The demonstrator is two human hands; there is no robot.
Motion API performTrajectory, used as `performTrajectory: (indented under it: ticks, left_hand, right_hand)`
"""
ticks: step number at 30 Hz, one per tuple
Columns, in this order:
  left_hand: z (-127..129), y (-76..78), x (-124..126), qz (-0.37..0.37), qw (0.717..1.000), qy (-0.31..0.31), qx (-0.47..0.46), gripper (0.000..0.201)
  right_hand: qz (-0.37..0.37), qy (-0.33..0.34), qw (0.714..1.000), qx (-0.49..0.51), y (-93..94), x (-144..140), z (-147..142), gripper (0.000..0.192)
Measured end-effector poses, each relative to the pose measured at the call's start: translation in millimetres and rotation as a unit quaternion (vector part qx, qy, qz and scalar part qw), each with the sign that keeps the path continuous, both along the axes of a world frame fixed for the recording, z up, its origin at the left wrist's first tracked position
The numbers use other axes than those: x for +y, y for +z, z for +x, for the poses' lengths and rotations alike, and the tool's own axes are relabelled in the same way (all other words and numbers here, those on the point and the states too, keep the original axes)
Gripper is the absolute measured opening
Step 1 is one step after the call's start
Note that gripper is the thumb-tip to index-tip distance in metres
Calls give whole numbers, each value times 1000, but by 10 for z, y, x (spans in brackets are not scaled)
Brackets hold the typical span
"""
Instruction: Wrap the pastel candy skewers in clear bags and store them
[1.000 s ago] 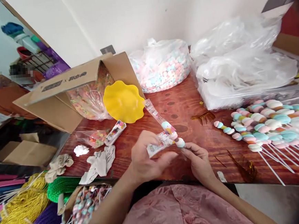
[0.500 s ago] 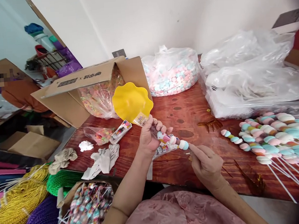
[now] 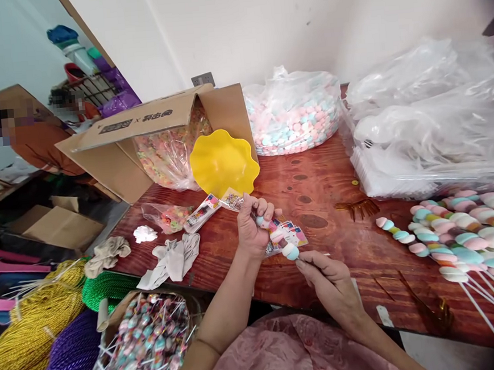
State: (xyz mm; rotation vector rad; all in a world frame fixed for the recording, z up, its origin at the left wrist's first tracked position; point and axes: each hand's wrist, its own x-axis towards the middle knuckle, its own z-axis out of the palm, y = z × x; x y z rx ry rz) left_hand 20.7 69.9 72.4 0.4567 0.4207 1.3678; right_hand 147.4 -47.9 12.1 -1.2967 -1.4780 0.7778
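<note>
Pastel pink, white and blue marshmallow skewer (image 3: 278, 238) slants down rightward above our reddish wooden bench (image 3: 306, 172); our left hand (image 3: 255, 228) wraps its upper end; our right hand (image 3: 332, 278) pinches just below the blue tip.

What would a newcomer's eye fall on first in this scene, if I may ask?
Probably the bright yellow wavy-rimmed bowl, in front of the open cardboard box. The pastel marshmallow sticks heaped at the table's right would likely come next, along with the shorter marshmallow stick at centre, gripped by the left hand above and the right hand at its lower end. The gold cord and purple cord at lower left are vivid too.
</note>
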Motion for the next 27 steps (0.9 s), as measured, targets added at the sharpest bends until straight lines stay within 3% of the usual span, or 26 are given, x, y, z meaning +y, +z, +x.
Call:
performTrajectory:
  ticks: [2, 5, 9, 11, 14, 17, 19, 21, 24, 27]
  left_hand:
    - [-33, -22, 4, -1, 1000, -8, -12, 49]
    - [-80, -25, -9, -1, 999, -52, 1, 48]
    - [-120, -40, -42, -25, 991, -116, 69, 47]
    - [-114, -72, -67, -39, 988, -116, 97, 48]
    - [-79, -124, -110, -54, 987, -107, 111, 50]
    - [-47, -151, -135, -59, 990, -90, 96, 52]
    - [-43, -162, -138, -54, 993, -73, 79, 53]
    - [-48, -182, -140, -34, 994, -72, 69, 55]
    - [-47, -240, -166, 9, 991, -108, 72, 58]
    - [-24, -304, -221, 23, 985, -146, 93, 56]
  right_hand:
    - [35, 1, 999, -27, 13, 2, 1, 19]
    - [146, -17, 982, -117, -11, 31, 52, 18]
    - [263, -86, 916, -291, -54, 104, 209, 31]
    - [290, -113, 892, -327, -75, 142, 281, 37]
    - [294, -128, 884, -340, -125, 174, 312, 40]
    - [254, -86, 914, -303, -176, 161, 232, 31]
    - [166, -17, 964, -208, -186, 140, 149, 22]
    - [46, 41, 995, -74, -167, 130, 83, 22]
    - [-70, 66, 993, 64, -105, 165, 51, 34]
    - [-99, 97, 986, 88, -44, 254, 54, 40]
